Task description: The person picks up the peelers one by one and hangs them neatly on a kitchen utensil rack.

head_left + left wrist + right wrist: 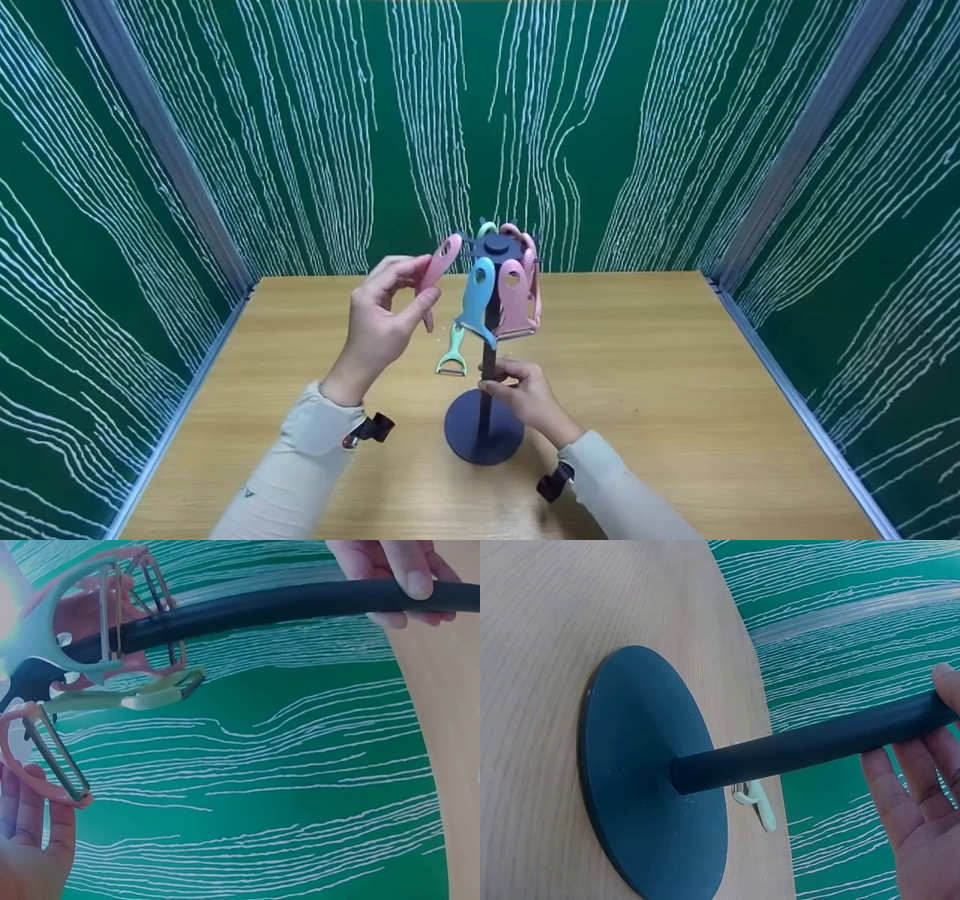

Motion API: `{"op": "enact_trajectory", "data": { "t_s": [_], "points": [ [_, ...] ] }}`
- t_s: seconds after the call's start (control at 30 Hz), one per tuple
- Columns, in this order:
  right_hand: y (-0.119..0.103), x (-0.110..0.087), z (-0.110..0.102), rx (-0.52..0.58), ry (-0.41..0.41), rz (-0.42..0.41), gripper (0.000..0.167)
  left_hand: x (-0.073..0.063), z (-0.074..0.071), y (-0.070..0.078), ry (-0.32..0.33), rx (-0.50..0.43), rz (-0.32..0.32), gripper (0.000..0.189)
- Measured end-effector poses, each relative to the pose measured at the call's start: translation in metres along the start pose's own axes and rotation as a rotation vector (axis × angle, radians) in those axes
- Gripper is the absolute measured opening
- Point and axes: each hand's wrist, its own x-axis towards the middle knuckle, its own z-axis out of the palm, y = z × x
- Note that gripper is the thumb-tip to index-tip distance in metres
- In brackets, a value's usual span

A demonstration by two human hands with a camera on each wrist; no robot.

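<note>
My left hand [382, 315] pinches a pink peeler [442, 260] by its handle, the holed end at the tip of a hook on the left of the black stand [496, 246]. In the left wrist view that peeler's blade [56, 757] points away from the fingers. Lower down, my right hand [529, 394] grips the stand's pole [810, 746], fingers and thumb around it. A blue peeler [478, 292] and a pink peeler [514, 296] hang on the near side. More pink ones [534, 262] hang on the right, and a light green peeler [488, 227] at the back.
A light green peeler [453, 352] lies on the wooden table [637, 390] behind the stand. The stand's round base [484, 450] rests on the table near its front. Green walls [600, 187] with wavy white lines enclose the back and sides.
</note>
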Motion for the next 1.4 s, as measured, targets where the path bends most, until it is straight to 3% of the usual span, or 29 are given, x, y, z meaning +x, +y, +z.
{"op": "enact_trajectory", "data": {
  "t_s": [0.37,1.03,1.4],
  "points": [
    [0.001,0.001,-0.001,-0.017,0.002,-0.001,0.019,-0.001,0.011,-0.004,-0.038,-0.024,-0.022,0.036],
    [0.000,-0.001,0.000,-0.029,0.006,-0.026,0.019,-0.012,0.032,-0.006,-0.030,-0.039,-0.004,0.039],
    [-0.002,-0.001,0.000,-0.037,0.011,-0.014,0.019,-0.015,0.031,-0.006,-0.047,-0.044,-0.003,0.039]
  ]
}}
